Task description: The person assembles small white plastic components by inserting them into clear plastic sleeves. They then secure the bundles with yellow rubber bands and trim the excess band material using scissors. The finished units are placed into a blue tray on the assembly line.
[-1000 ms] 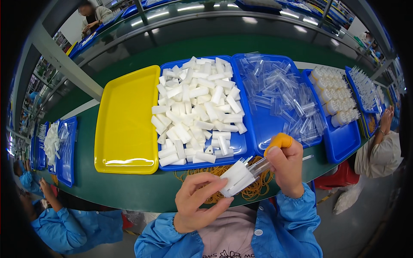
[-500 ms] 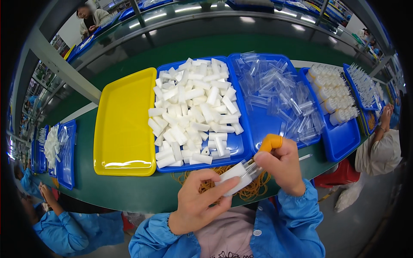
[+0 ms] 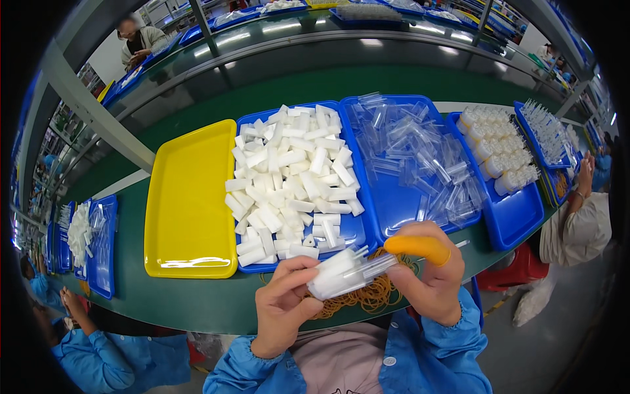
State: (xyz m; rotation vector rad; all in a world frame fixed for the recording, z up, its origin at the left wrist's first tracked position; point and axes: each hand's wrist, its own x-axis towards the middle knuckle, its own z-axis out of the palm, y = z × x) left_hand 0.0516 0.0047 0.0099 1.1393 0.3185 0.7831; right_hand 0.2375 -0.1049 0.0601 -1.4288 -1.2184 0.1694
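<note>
My left hand (image 3: 283, 308) grips a bundle of white plastic sticks and clear tubes (image 3: 346, 271) low in the middle of the view. My right hand (image 3: 430, 274), with an orange cot (image 3: 417, 247) on its forefinger, holds the bundle's right end. Under both hands lies a heap of tan rubber bands (image 3: 367, 297) on the green table. Just beyond the hands, a blue tray (image 3: 357, 230) is piled with white sticks (image 3: 289, 177). A second blue tray (image 3: 394, 217) to its right holds clear tubes (image 3: 420, 157).
An empty yellow tray (image 3: 189, 203) lies left of the white sticks. Further blue trays with bundled white parts (image 3: 502, 154) stand at the right. Co-workers in blue sleeves sit at the left (image 3: 111, 341) and one sits at the right (image 3: 584, 217). A metal frame post (image 3: 98, 111) crosses the left.
The bundle has been lowered slightly and turned flatter between my hands. My right forefinger with the orange cot now lies across its right end.
</note>
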